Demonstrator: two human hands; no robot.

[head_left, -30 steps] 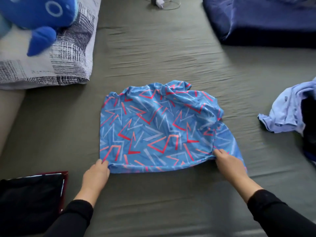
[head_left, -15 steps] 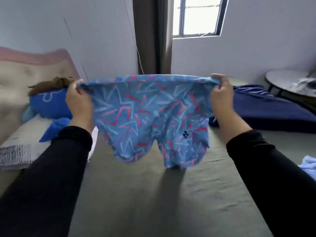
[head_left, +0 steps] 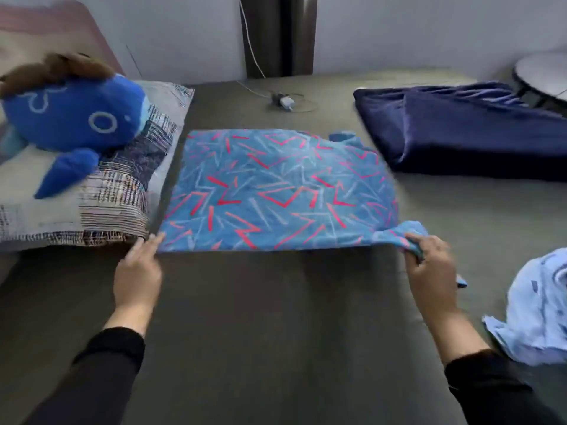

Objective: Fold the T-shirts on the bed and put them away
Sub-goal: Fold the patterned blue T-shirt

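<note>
A blue T-shirt with red and pale zigzag marks [head_left: 276,191] lies spread on the olive-grey bed [head_left: 276,317], its near edge slightly lifted off the sheet. My left hand [head_left: 138,271] pinches the shirt's near left corner with the fingers stretched forward. My right hand [head_left: 429,265] is closed on the bunched near right corner. A crumpled light-blue T-shirt [head_left: 540,305] lies at the right edge, close to my right forearm.
A patterned pillow [head_left: 101,197] with a blue plush toy [head_left: 70,118] lies left of the shirt. A folded navy blanket [head_left: 466,130] sits at the far right. A white charger and cable [head_left: 287,102] lie near the wall. A round table [head_left: 543,75] stands beyond the bed.
The patterned shirt was lifted from the bed and held up in the air, then laid down flat again farther from me. Both hands kept their hold on its corners.
</note>
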